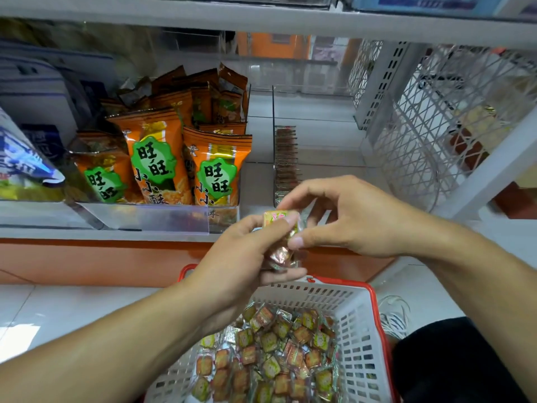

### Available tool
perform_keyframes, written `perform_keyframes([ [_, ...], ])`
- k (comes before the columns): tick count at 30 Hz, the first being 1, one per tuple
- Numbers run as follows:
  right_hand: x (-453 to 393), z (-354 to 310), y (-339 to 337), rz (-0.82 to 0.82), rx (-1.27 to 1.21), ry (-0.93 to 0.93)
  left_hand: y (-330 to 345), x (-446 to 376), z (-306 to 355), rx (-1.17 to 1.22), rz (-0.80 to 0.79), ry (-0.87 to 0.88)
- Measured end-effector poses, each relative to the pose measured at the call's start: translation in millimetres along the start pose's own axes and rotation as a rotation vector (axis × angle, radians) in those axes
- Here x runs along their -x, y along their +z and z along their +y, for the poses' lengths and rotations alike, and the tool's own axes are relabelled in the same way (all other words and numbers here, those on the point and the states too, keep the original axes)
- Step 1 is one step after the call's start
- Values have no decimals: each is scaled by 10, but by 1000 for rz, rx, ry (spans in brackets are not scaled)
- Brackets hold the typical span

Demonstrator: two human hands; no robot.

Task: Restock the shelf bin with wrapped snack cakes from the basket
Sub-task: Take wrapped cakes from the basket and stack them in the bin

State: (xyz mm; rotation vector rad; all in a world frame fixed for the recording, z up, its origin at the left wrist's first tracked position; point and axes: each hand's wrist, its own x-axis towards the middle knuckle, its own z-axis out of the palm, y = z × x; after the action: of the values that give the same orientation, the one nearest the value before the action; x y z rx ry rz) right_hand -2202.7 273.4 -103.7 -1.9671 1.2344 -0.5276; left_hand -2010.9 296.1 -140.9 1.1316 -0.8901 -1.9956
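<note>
My left hand point(247, 257) grips a small stack of wrapped snack cakes point(280, 237) above the far rim of the basket. My right hand point(343, 216) pinches the top cake of that stack between thumb and fingers. Below my hands, a white plastic basket with a red rim point(360, 321) holds many more wrapped snack cakes point(276, 356). Just behind my hands is the clear shelf bin point(319, 135), with a row of wrapped cakes point(286, 158) standing along its left wall and the remainder of its floor bare.
Orange snack bags point(162, 158) fill the bin to the left, behind a clear front lip point(145, 219). A white wire mesh panel point(436, 126) closes the shelf on the right. An upper shelf edge point(261, 21) runs overhead. My shoe point(395, 315) is beside the basket.
</note>
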Motion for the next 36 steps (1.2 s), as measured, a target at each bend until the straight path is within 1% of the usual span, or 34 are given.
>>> perform_keyframes([
  [2, 5, 8, -1, 55, -97, 4, -5, 7, 78, 60, -61, -12],
  [5, 45, 29, -96, 121, -403, 85, -36, 20, 180, 191, -127, 8],
  [9, 82, 82, -198, 116, -669, 181, -59, -1, 187, 174, -117, 61],
  [11, 100, 85, -244, 75, -770, 229, -58, -12, 154, 140, -86, 126],
  [14, 143, 92, -261, -60, -832, 314, -48, 3, 126, 62, -30, 220],
  [17, 187, 96, -226, -198, -783, 358, -56, 8, 117, -64, 34, 271],
  [20, 209, 98, -182, -231, -778, 374, -57, -1, 103, -131, 69, 257],
  [21, 210, 102, -172, -206, -786, 358, -58, -4, 97, -122, 66, 229],
  [23, 206, 107, -158, -97, -735, 274, -51, 5, 103, -65, 29, 104],
  [24, 206, 110, -151, -17, -626, 195, -40, 18, 119, -22, -13, 15],
  [26, 216, 99, -126, 140, -253, -12, -35, 43, 151, 55, -103, -132],
  [27, 223, 96, -99, 177, -80, -95, -39, 47, 161, 75, -136, -166],
  [28, 235, 90, -70, 192, 41, -154, -34, 49, 165, 79, -159, -181],
  [30, 263, 77, -38, 205, 127, -228, -16, 44, 168, 66, -166, -182],
  [33, 297, 69, -75, 288, 141, -269, 1, 22, 192, 149, -122, -162],
  [36, 345, 64, -165, 395, 115, -242, -16, -21, 230, 237, 6, -70],
])
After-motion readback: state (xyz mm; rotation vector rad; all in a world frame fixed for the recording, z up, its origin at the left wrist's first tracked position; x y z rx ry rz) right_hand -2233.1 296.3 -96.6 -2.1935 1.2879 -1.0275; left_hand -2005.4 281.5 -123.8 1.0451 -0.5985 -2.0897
